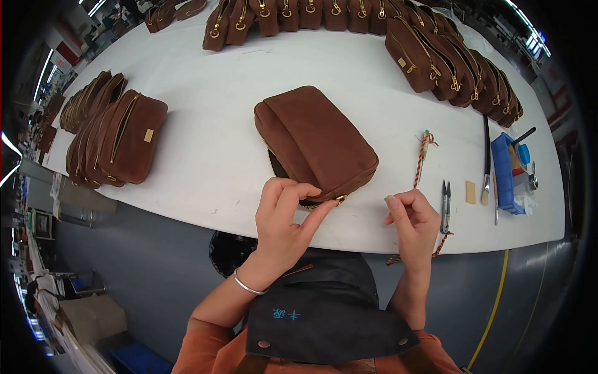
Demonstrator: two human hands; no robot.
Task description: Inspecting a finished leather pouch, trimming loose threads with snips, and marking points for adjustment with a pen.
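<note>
Note similar pouches (pixel 134 140) well to the left of the brown pouch (pixel 317 140). Find the brown pouch itself lying on the white table (pixel 212 124), with its zipper (pixel 268 151) partly undone along the left edge. Judge it light, soft-sided and padded, likely to dent under firm pressure; suede-like in look, so probably not slippery and unlikely to break. Best taken by the broad sides, or steadied at a corner for work on the zipper end. See the left hand (pixel 281 219) at the pouch's near corner, thumb and index pinched on the zipper end, beside a brass fitting (pixel 341 200). See the right hand (pixel 416 227) right of the pouch, apart from it, fingers curled and thumb close to index. Cannot tell about contact between those tips, or about anything thin held there. Farther right of the pouch, note a striped cord (pixel 418 165), then scissors (pixel 446 209).
</note>
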